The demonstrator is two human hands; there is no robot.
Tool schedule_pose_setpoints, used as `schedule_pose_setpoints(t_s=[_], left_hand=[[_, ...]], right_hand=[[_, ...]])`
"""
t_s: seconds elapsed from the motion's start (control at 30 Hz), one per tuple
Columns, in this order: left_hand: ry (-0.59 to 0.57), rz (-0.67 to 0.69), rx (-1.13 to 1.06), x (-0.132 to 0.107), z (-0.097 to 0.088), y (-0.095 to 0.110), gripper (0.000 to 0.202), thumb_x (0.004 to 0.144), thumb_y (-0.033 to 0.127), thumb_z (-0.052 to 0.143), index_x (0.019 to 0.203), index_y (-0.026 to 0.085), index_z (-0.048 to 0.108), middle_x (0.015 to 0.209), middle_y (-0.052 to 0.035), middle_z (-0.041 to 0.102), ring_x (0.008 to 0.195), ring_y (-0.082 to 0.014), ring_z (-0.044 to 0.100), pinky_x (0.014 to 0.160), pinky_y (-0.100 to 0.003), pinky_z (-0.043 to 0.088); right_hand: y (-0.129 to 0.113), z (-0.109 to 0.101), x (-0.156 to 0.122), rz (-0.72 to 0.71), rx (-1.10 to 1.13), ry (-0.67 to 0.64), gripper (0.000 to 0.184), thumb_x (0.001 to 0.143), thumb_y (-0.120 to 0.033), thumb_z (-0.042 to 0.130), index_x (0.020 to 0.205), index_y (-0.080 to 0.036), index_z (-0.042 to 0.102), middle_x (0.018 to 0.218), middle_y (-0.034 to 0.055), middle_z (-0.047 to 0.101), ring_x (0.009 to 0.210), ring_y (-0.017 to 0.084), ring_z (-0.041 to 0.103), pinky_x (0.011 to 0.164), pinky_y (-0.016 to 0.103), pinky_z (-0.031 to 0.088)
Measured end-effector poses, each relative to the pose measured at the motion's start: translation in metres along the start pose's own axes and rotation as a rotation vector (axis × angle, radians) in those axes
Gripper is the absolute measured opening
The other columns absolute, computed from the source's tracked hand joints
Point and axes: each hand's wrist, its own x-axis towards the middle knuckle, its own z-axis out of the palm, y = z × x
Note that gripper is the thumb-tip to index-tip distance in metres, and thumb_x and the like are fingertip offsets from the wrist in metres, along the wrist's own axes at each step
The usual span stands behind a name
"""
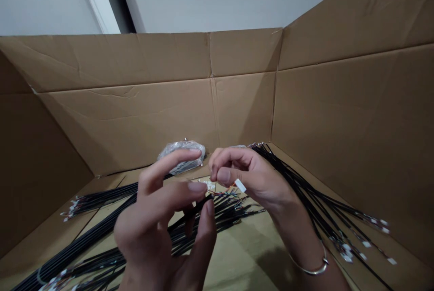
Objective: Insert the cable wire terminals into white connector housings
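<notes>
Black wire (220, 194) in left hand (152, 232), white tag (240, 185) in right hand (249, 182)

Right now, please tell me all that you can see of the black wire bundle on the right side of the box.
The bundle of thin black wires lies loose on the floor of the cardboard box, along its right wall. It fans out from the back corner, beside the right hand. Its spread ends show small white tabs and thin coloured leads. Whether it touches the wrist, I cannot tell.
</notes>
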Motion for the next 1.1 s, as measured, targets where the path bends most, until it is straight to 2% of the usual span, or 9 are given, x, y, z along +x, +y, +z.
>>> schedule_pose_setpoints(t_s=[0.13,0.27,0.4,0.53,0.77,0.83,0.93,1.0,1.1], left_hand=[[-0.076,-0.058,-0.054,0.007,-0.009,0.003,0.034,0.079,0.006,0.074,0.100,0.031,0.066,0.129,-0.0042,0.067,0.121,-0.0288,0.071,0.057,-0.027,0.066],[-0.138,0.012,0.015,0.007,-0.016,-0.002,0.027,0.085,0.009,0.072,0.099,0.032,0.072,0.127,-0.0039,0.067,0.118,-0.0271,0.071,0.066,-0.028,0.068],[-0.182,0.090,0.189,0.004,-0.020,-0.005,0.025,0.094,0.015,0.064,0.105,0.035,0.074,0.138,-0.0016,0.059,0.110,-0.0227,0.072,0.082,-0.034,0.067],[-0.175,0.093,0.293,0.003,-0.019,-0.002,0.021,0.098,0.019,0.062,0.104,0.037,0.074,0.136,-0.0005,0.061,0.108,-0.0237,0.070,0.100,-0.044,0.062],[-0.169,0.110,0.328,0.005,-0.020,-0.004,0.017,0.097,0.023,0.064,0.104,0.035,0.073,0.135,-0.0011,0.059,0.094,-0.0192,0.071,0.065,-0.030,0.064],[-0.161,0.109,0.324,0.004,-0.020,-0.006,0.017,0.095,0.023,0.065,0.105,0.035,0.073,0.136,-0.0015,0.058,0.090,-0.0191,0.072,0.064,-0.031,0.065],[-0.137,0.106,0.327,0.002,-0.021,-0.008,0.020,0.094,0.023,0.065,0.107,0.036,0.073,0.136,-0.0014,0.059,0.096,-0.0214,0.071,0.071,-0.033,0.067],[-0.131,0.094,0.310,0.000,-0.021,-0.007,0.022,0.094,0.022,0.065,0.108,0.037,0.073,0.136,-0.0008,0.059,0.099,-0.0204,0.071,0.072,-0.028,0.068],[-0.122,0.085,0.277,-0.002,-0.021,-0.004,0.020,0.093,0.021,0.067,0.107,0.035,0.073,0.135,-0.0015,0.060,0.098,-0.0190,0.072,0.065,-0.022,0.069]], right_hand=[[0.000,0.002,-0.001,-0.077,-0.043,0.027,0.017,0.084,-0.034,0.090,0.077,-0.023,0.079,0.080,-0.0024,0.070,0.069,0.010,0.060,0.071,0.025,0.053],[0.002,0.002,0.000,-0.192,-0.132,0.031,0.015,0.088,-0.034,0.086,0.078,-0.024,0.079,0.083,-0.0013,0.067,0.075,0.012,0.061,0.071,0.026,0.053],[0.003,0.001,0.000,-0.302,-0.214,0.021,0.011,0.093,-0.031,0.081,0.083,-0.026,0.079,0.088,-0.0010,0.066,0.074,0.012,0.059,0.067,0.025,0.050],[0.002,0.002,-0.003,-0.313,-0.262,0.053,0.014,0.094,-0.035,0.079,0.083,-0.027,0.078,0.089,-0.0008,0.067,0.074,0.013,0.059,0.066,0.026,0.049],[-0.005,0.008,-0.008,-0.366,-0.301,0.057,0.011,0.096,-0.025,0.077,0.085,-0.025,0.079,0.089,-0.0011,0.065,0.079,0.012,0.061,0.069,0.025,0.051],[-0.007,0.010,-0.009,-0.376,-0.302,0.058,0.012,0.096,-0.021,0.077,0.084,-0.025,0.079,0.089,-0.0013,0.064,0.077,0.011,0.060,0.069,0.025,0.051],[-0.009,0.012,-0.010,-0.389,-0.315,0.062,0.013,0.094,-0.018,0.078,0.084,-0.025,0.080,0.090,-0.0014,0.063,0.073,0.011,0.060,0.068,0.027,0.052],[-0.010,0.012,-0.012,-0.393,-0.320,0.059,0.012,0.095,-0.019,0.078,0.085,-0.025,0.080,0.091,-0.0013,0.063,0.071,0.011,0.060,0.068,0.028,0.053],[-0.009,0.011,-0.013,-0.407,-0.330,0.045,0.010,0.097,-0.024,0.077,0.087,-0.026,0.081,0.093,-0.0008,0.063,0.070,0.010,0.060,0.069,0.028,0.054]])
